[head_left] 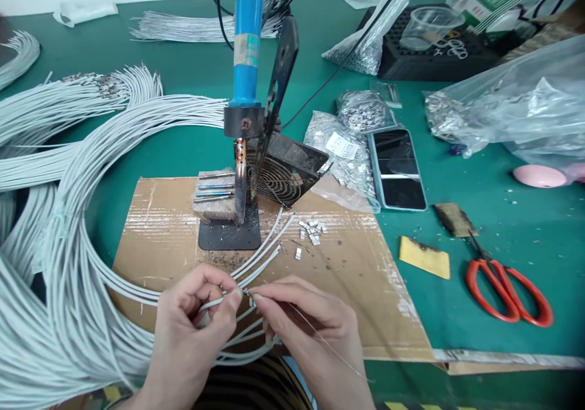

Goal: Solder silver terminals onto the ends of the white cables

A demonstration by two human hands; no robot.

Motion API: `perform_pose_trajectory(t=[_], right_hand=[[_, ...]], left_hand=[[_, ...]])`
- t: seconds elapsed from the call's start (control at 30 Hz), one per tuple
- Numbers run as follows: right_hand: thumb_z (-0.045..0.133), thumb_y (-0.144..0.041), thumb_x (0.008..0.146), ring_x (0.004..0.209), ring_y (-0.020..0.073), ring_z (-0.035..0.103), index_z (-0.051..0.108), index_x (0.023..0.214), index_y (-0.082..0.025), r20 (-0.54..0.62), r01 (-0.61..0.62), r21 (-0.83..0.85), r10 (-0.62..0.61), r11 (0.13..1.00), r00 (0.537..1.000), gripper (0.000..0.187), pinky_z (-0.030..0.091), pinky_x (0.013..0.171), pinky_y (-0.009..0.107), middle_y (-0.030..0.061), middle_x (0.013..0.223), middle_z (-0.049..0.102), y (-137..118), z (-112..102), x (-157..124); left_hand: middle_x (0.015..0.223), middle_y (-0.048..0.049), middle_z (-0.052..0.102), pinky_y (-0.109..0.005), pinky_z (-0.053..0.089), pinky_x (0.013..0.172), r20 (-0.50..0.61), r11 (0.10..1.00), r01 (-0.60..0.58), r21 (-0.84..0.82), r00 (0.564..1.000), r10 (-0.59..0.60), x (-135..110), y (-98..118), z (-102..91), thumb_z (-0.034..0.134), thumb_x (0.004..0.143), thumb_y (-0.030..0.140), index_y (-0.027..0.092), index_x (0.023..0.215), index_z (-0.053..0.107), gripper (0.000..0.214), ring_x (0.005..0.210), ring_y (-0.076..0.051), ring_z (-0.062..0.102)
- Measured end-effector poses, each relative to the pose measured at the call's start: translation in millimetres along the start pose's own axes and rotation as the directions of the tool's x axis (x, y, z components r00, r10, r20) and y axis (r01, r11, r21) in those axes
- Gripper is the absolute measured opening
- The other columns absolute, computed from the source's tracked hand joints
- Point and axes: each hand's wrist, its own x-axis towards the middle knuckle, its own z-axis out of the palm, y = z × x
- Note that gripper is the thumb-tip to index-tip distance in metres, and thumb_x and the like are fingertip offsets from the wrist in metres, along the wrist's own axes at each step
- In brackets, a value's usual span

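One cable (210,305) seemingly mid-work, small white parts (314,237) left loose.
My left hand (194,331) pinches its end, my right hand (315,321) its coloured wires (246,290).

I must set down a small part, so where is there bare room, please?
Bare: cardboard between the right hand and scissors; green mat between the rear cables and large cable loop. Crowded: left side, under that loop; beside the phone, with plastic bags.

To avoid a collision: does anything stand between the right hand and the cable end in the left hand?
Nothing visible stands between: the right hand is at the cable end, close beside the left hand.
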Motion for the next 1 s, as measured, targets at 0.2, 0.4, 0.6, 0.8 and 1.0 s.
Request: perform_pose_trajectory(t=[0.2, 0.4, 0.6, 0.8, 1.0], right_hand=[[0.076, -0.013, 0.091, 0.057, 0.0097, 0.063, 0.087, 0.098, -0.033, 0.042, 0.064, -0.073, -0.061, 0.995, 0.997, 0.024, 0.050, 0.051, 0.018, -0.0006, 0.075, 0.076, -1.3, -3.3, 1.3], [0.069, 0.008, 0.086, 0.072, 0.0149, 0.069, 0.080, 0.111, -0.017, 0.105, 0.540, -0.388, -0.546, 0.747, 0.831, 0.036, 0.061, 0.067, 0.024, 0.0054, 0.084, 0.077, 2.7, -2.6, -0.9], [0.071, 0.002, 0.089, 0.071, 0.0120, 0.071, 0.078, 0.104, -0.021, 0.002, 0.437, -0.480, -0.497, 0.761, 0.868, 0.028, 0.061, 0.070, 0.021, 0.0022, 0.085, 0.077, 2.2, -7.9, 0.3], [0.074, -0.007, 0.091, 0.063, 0.0096, 0.069, 0.079, 0.099, -0.026, -0.018, 0.271, -0.302, -0.289, 0.914, 0.957, 0.022, 0.057, 0.056, 0.017, -0.0030, 0.081, 0.076, 0.3, -6.4, 3.7], [0.072, 0.008, 0.085, 0.073, 0.0129, 0.072, 0.079, 0.106, -0.019, 0.045, 0.507, -0.308, -0.520, 0.805, 0.853, 0.035, 0.060, 0.069, 0.023, 0.0033, 0.084, 0.077, 2.1, 2.3, 8.3]], left_hand=[[0.050, 0.0095, 0.038, -0.021, 0.018, 0.051, 0.019, 0.999, 0.024, -0.023, 1.000, -0.024, 0.6, 1.2, 0.0, 0.079, 0.071, 0.031, 0.017, 0.065, 0.066, 0.020, 0.051, -0.007, 0.028], [0.050, 0.0102, 0.037, -0.019, 0.019, 0.050, 0.003, 0.997, 0.037, -0.070, 0.999, -0.037, 2.9, -0.1, 0.8, 0.079, 0.068, 0.028, 0.017, 0.063, 0.065, 0.018, 0.051, -0.007, 0.027], [0.054, 0.0062, 0.052, -0.015, 0.030, 0.049, -0.028, 0.997, 0.005, -0.077, 1.000, -0.007, 4.6, -0.5, 0.2, 0.079, 0.069, 0.026, 0.018, 0.065, 0.069, 0.013, 0.053, -0.007, 0.038], [0.058, 0.0037, 0.061, -0.014, 0.040, 0.050, -0.015, 0.998, 0.015, -0.059, 1.000, -0.016, 4.2, 2.7, 2.7, 0.079, 0.068, 0.026, 0.019, 0.064, 0.069, 0.013, 0.054, -0.008, 0.048], [0.064, 0.0035, 0.069, -0.012, 0.049, 0.059, 0.012, 0.992, 0.010, -0.124, 1.000, -0.008, 4.7, 2.8, 6.3, 0.079, 0.069, 0.021, 0.019, 0.066, 0.069, 0.011, 0.061, -0.008, 0.062]])
